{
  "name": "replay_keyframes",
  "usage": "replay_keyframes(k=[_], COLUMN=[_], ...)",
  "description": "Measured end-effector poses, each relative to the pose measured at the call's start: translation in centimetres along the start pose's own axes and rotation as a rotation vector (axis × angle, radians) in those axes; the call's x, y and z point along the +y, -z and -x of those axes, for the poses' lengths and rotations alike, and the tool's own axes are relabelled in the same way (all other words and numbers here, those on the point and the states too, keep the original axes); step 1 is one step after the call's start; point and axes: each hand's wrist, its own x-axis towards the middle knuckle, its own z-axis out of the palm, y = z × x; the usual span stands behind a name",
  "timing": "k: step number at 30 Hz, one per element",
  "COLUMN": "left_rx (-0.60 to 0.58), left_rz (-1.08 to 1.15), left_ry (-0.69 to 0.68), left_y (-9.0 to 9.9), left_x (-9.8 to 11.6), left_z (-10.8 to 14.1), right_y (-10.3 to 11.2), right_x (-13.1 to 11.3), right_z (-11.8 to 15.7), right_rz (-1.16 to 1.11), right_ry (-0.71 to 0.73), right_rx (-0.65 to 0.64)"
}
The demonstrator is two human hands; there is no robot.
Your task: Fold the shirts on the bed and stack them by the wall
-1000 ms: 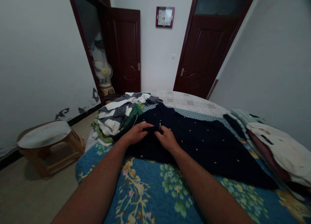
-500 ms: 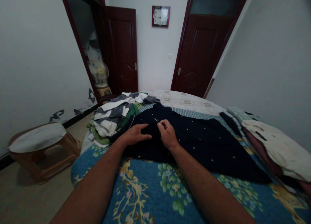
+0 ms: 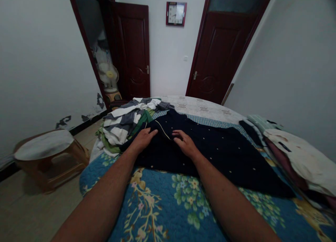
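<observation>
A dark navy garment with small pale dots and cream piping lies spread across the bed. My left hand is at its left end, beside the piped edge. The thumb rests on the cloth, and the fabric partly hides the other fingers, which seem closed on it. Just right of the curved piping is my right hand. Its thumb and fingers are apart, close over the dotted cloth, with nothing held between them.
Rumpled striped and green clothes are heaped on the left. Folded clothes are stacked at the right. A blue floral quilt covers the near bed. On the floor at left stands a stool; a fan is in the doorway.
My right hand has let go of the piped edge and moved slightly right, its fingers opening. The piping now lies flatter as a long curve. My left hand has shifted slightly up along the cloth.
</observation>
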Motion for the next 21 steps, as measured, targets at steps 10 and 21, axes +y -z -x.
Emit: replay_keyframes(k=[10,21], left_rx=[0.002,0.149], left_rz=[0.018,-0.371], left_ry=[-0.004,-0.111], left_y=[0.1,0.7], left_x=[-0.8,-3.1], left_z=[-0.2,-2.5], right_y=[0.0,-1.0], right_x=[0.4,1.1], right_z=[-0.5,-1.0], right_rz=[0.134,0.333], right_ry=[-0.067,-0.139], right_rx=[0.06,0.226])
